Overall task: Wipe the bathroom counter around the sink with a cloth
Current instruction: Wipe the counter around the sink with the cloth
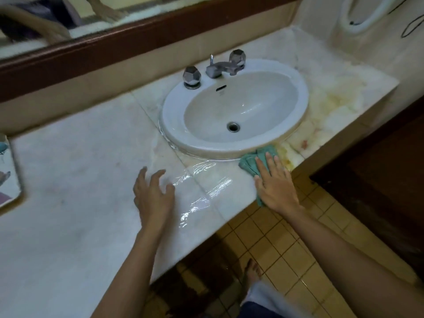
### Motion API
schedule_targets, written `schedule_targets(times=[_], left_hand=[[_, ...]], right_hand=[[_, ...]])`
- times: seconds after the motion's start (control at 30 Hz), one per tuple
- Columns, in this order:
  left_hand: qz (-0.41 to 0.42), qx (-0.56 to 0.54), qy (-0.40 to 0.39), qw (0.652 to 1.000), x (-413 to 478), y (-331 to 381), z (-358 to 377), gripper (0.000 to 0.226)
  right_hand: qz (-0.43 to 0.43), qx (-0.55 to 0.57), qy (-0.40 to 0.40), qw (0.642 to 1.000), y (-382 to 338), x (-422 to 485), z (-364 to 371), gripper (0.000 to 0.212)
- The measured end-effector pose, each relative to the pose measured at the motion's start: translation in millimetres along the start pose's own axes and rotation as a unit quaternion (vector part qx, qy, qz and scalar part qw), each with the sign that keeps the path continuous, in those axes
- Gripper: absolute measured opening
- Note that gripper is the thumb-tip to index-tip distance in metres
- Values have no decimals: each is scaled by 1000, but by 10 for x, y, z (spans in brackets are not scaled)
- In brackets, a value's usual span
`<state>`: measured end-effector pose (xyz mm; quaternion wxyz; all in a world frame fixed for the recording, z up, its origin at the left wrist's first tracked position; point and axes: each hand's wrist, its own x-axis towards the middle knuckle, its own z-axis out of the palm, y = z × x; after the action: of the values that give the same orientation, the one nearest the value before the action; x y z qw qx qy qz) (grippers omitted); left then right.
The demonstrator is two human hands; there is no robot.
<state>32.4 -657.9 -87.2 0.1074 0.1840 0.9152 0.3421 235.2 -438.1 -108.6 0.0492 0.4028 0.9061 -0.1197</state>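
A pale marble counter (75, 171) holds an oval white sink (305, 99) with a chrome tap (221, 67) and two faceted knobs. A green cloth (252, 162) lies on the counter's front edge, just right of the sink's near rim. My right hand (276, 187) presses flat on the cloth with straight fingers. My left hand (153, 196) hovers or rests lightly on the counter left of the wet streaks (202, 191), fingers loosely spread and holding nothing.
Yellowish stains (332, 99) mark the counter to the right of the sink. A small tray (10, 177) sits at the far left edge. A mirror with a brown frame (142, 40) runs along the back. Tiled floor (286, 249) and a dark cabinet (378, 171) lie below right.
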Motion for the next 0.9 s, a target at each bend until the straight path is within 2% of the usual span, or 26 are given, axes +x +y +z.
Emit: schedule_targets(times=[0.07,0.13,0.23,0.3,0.37,0.5,0.63,0.7,0.8,0.9], left_hand=[[26,-36,-9,999,-86,255,203,34],[28,-55,-13,998,-157,449,350,31],[52,-53,3,997,-172,769,552,28],[90,-45,4,995,-131,1021,694,32],[119,-43,-12,992,-63,1281,858,37],[181,13,-64,981,184,1792,1287,43],[152,137,-134,970,403,1893,1611,37],[167,207,-119,957,403,1871,1687,36],[172,228,-107,952,406,1879,1710,34],[174,250,-93,948,429,1895,1743,37]], right_hand=[[52,21,25,998,-153,31,54,58],[60,43,35,997,-450,-15,111,60],[-58,33,26,997,-567,-96,138,64],[-141,27,23,989,-305,-52,92,62],[-173,20,29,984,68,40,49,59],[-116,4,50,992,776,304,-105,58],[-77,30,43,996,1248,595,-285,57],[-41,43,45,997,1488,820,-378,56],[14,53,46,997,1713,1144,-492,57],[61,67,55,994,1629,1232,-493,60]])
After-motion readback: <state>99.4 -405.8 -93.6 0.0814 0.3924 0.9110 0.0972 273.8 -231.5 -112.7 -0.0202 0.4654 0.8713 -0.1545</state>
